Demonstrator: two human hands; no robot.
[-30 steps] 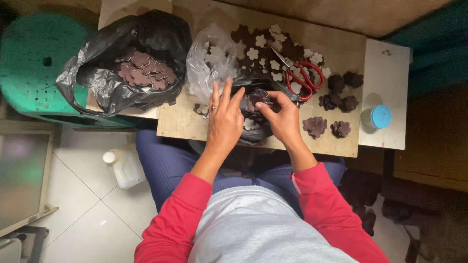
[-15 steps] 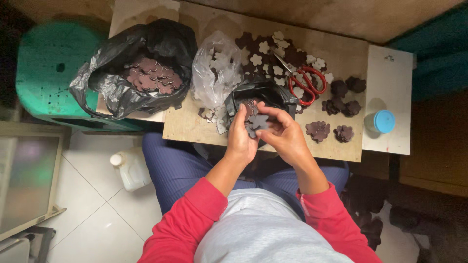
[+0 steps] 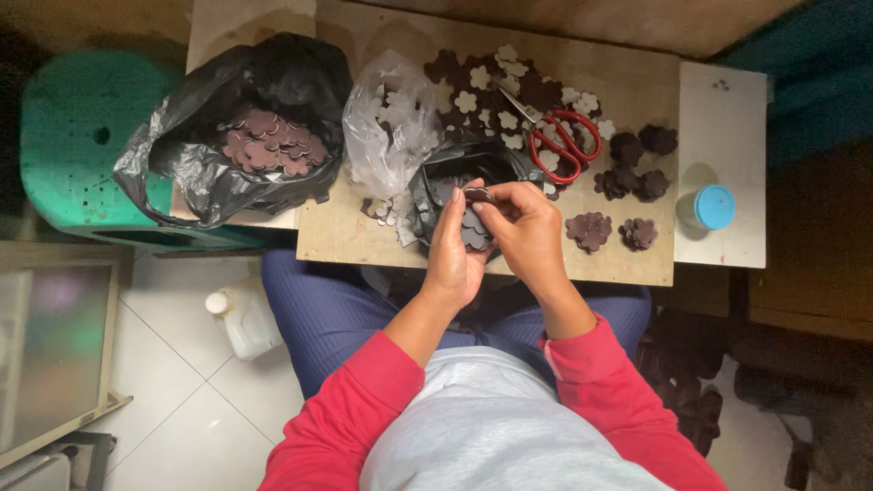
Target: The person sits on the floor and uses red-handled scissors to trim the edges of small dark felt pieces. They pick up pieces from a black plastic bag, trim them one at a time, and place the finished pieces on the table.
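Over the near edge of the tabletop (image 3: pixel 627 259), just in front of the small black bag (image 3: pixel 455 168), I have both hands raised with a little stack of dark brown flower cutouts (image 3: pixel 475 229) between them. My left hand (image 3: pixel 453 255) cups the stack from below and behind, fingers (image 3: pixel 455 205) curled up along its side, likely so the pieces stay squared on one another. My right hand (image 3: pixel 532 227) comes in from the other side with its fingers pinched together on the top piece, at the stack's far edge. The stack seems to stand on edge, its long axis running away from me toward the bag, flat faces turned left and right; I cannot tell the exact tilt.

Beyond the black bag lie loose brown and pale cutouts (image 3: pixel 482 86); right of it rest red-handled scissors (image 3: pixel 564 141) and finished brown flowers (image 3: pixel 589 229). Left of it sits a clear bag (image 3: pixel 386 127) of pale pieces, then a large black bag (image 3: pixel 227 136) of brown discs. A blue-capped bottle (image 3: pixel 714 207) stands far right.
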